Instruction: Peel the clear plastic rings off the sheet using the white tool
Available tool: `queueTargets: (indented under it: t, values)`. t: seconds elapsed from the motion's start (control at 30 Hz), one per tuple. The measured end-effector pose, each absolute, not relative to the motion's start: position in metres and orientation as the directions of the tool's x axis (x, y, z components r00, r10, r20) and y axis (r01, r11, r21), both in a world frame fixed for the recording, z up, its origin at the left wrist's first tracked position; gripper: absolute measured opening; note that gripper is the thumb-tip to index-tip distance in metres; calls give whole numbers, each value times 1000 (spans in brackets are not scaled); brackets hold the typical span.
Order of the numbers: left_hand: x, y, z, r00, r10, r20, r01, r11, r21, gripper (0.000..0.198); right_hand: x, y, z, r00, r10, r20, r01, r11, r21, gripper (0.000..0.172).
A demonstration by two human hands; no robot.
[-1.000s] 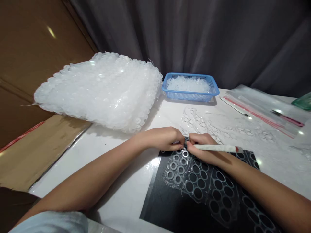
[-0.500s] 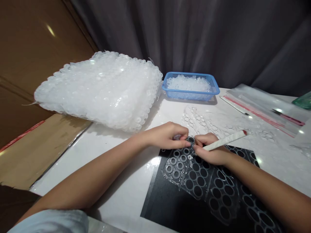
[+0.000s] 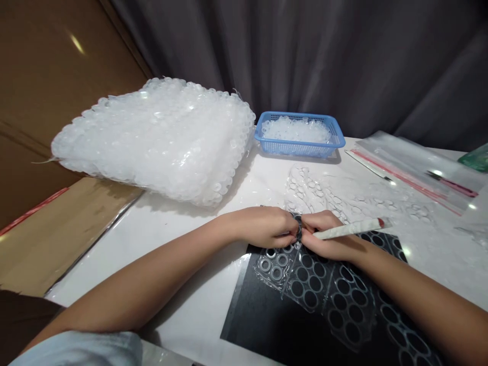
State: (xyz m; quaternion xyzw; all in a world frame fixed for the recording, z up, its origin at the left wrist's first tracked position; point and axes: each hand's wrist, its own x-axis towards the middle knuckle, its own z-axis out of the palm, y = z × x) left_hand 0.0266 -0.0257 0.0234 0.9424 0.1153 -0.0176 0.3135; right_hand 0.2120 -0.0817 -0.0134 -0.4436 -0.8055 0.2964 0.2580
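A white, wrapped-looking stick tool (image 3: 345, 229) with a dark red end is gripped in my right hand (image 3: 326, 241), its tail pointing right; its working tip is hidden by the fingers. My left hand (image 3: 272, 227) is closed in a pinch right beside the right fingertips, and what its fingers hold cannot be made out. Both hands meet over the far end of a clear film with small pale rings (image 3: 276, 273). More clear film with round holes (image 3: 308, 277) lies beside it, on a black mat (image 3: 247, 315). My right wrist passes over part of that film.
A large clear bag full of translucent rings (image 3: 152, 142) stands at the left, by cardboard (image 3: 64, 223). A blue basket (image 3: 301, 149) holds loose rings. Holed film scraps (image 3: 305, 185) lie behind my hands. Zip bags (image 3: 412, 157) and a pink-handled tool (image 3: 457, 186) are at right.
My left hand has come down and turned over, covering some rings and closing up against the right fingers. The right hand has shifted slightly left, with its stick tool leaning lower.
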Motion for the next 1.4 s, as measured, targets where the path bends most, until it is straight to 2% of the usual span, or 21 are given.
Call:
queueTargets:
  t: [0.13, 0.23, 0.3, 0.37, 0.5, 0.6, 0.8, 1.0, 1.07, 1.17, 1.4]
  values:
    - [19, -16, 24, 962, 249, -109, 232, -542, 808, 14, 212, -82, -13, -482, 862, 157, 538, 433, -723, 27]
    - [10, -5, 31, 915, 392, -98, 249, -357, 900, 20, 212, -81, -12, -469, 875, 122, 543, 395, -741, 28]
    - [6, 0, 35, 892, 445, -76, 262, -375, 889, 26, 212, -80, -11, -437, 895, 92, 537, 342, -771, 27]
    - [6, 1, 37, 904, 423, -57, 276, -476, 835, 29, 211, -80, -9, -405, 912, 67, 530, 294, -795, 26]
    - [10, -4, 33, 936, 349, -58, 276, -619, 735, 18, 210, -79, -7, -401, 916, 27, 543, 262, -798, 26]
    - [12, -8, 29, 948, 310, -78, 269, -640, 720, 2, 209, -79, -7, -403, 915, 16, 544, 253, -800, 26]
    - [12, -8, 25, 957, 252, -144, 277, -648, 710, 13, 204, -79, -9, -395, 919, 7, 600, 264, -755, 29]
    - [13, -10, 29, 959, 217, -180, 281, -697, 659, 12, 201, -80, -8, -399, 917, -19, 653, 269, -708, 23]
    - [12, -9, 33, 952, 217, -217, 307, -681, 665, 15, 201, -81, -7, -407, 913, -23, 667, 280, -690, 23]
    - [7, -6, 38, 938, 222, -268, 348, -568, 746, 15, 201, -82, -8, -408, 913, -20, 674, 287, -681, 23]
    - [1, 3, 43, 944, 223, -241, 308, -344, 887, 15, 201, -83, -9, -416, 910, -3, 652, 295, -699, 22]
